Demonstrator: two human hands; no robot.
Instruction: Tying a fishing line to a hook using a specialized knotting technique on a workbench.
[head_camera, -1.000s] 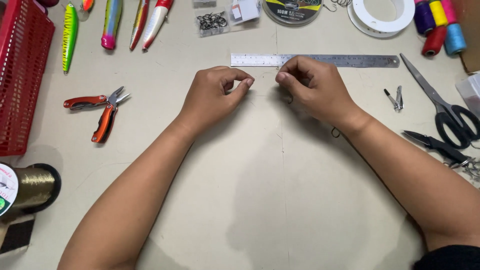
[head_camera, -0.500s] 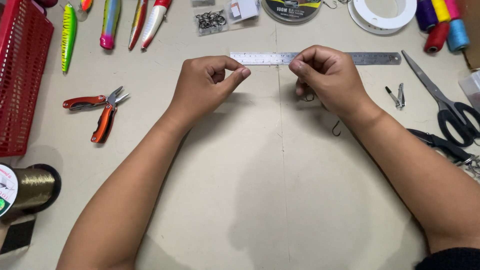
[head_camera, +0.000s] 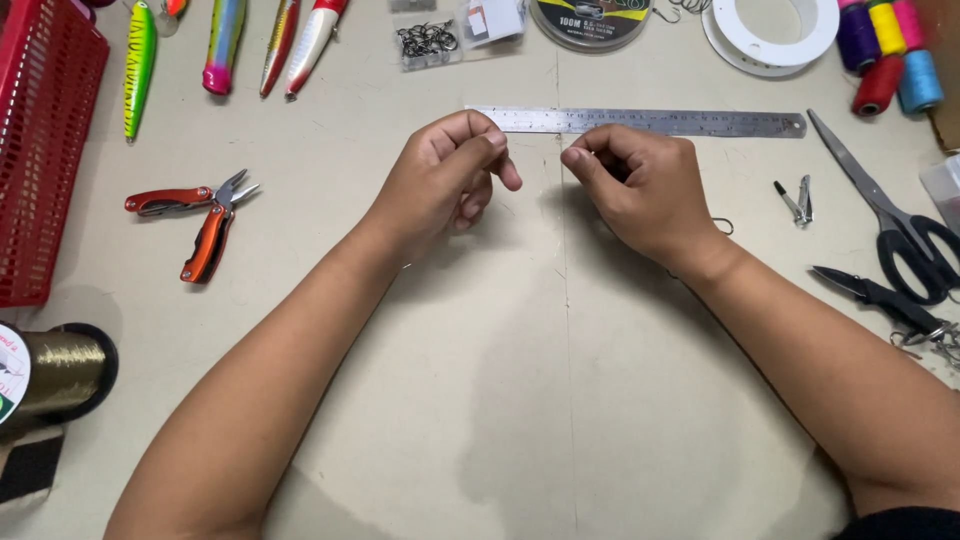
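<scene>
In the head view, your left hand (head_camera: 445, 175) and right hand (head_camera: 640, 185), both pinched shut on a line too thin to see, have drawn slightly closer together just below the steel ruler (head_camera: 640, 121), apparently keeping it taut.

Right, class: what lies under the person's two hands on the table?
A steel ruler runs behind and partly under the left hand and right hand; its middle is covered. A small hook peeks out beside the right wrist. What the pinched fingers hold is too thin to tell.
</scene>
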